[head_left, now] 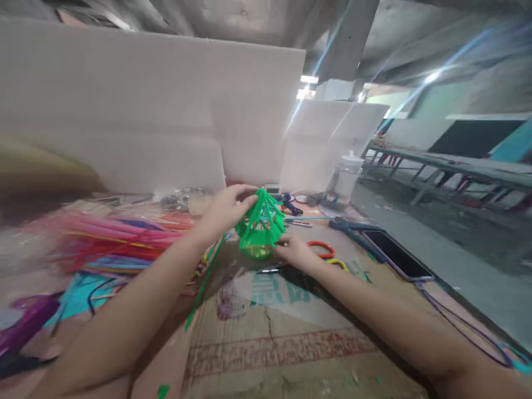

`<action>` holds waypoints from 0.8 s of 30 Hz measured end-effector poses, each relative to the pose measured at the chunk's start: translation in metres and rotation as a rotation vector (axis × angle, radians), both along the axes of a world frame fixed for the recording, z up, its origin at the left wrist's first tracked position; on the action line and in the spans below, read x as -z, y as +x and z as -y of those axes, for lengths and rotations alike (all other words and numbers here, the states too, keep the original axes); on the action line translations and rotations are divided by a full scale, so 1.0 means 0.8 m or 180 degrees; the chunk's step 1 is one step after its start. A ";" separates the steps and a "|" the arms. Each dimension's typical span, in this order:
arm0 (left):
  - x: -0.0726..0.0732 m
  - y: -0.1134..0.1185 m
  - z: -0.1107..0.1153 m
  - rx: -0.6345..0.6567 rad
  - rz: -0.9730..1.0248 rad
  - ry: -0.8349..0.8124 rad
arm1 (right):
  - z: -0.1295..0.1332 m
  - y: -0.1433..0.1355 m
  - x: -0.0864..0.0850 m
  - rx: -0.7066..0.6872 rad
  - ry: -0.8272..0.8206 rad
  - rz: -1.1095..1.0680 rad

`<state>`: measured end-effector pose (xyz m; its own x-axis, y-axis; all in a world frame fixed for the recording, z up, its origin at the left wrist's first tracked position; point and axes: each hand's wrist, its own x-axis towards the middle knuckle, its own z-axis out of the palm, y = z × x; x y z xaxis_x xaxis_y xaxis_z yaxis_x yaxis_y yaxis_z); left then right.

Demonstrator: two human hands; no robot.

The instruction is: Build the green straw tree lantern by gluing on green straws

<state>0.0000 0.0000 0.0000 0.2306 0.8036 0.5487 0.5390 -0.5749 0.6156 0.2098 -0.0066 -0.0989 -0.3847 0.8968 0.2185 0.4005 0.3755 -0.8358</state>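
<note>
Grey concrete ceiling (241, 16), white boards (158, 100) — bright windows (308, 87)

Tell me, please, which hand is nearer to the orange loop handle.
The right. The right hand is just left of the orange loop handle, by the lower side of the green piece; the left hand is farther left, near that piece's top.

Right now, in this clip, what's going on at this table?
A person has both bare hands on a small, cone-topped green piece made of thin strips: the left hand at its upper left, the right hand at its lower right. How firmly the fingers grip is too blurred to tell. Colourful strips are heaped to the left; a phone lies to the right, and a clear bottle stands further back.
</note>
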 end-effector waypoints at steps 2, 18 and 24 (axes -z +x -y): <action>0.001 0.001 -0.002 0.0043 0.0012 -0.0043 | -0.006 0.000 0.006 0.0068 0.0036 -0.0065; -0.014 -0.077 0.008 -0.0510 -0.2109 -0.0728 | -0.022 0.010 0.005 0.0537 0.0002 0.0117; 0.024 -0.064 0.015 -0.0834 -0.2986 -0.1162 | -0.011 0.027 -0.004 0.0537 0.0000 0.0266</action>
<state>-0.0513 -0.0122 -0.0194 0.2332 0.9713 -0.0477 0.9723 -0.2336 -0.0025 0.2314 0.0019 -0.0956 -0.2456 0.9501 0.1922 0.5259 0.2971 -0.7970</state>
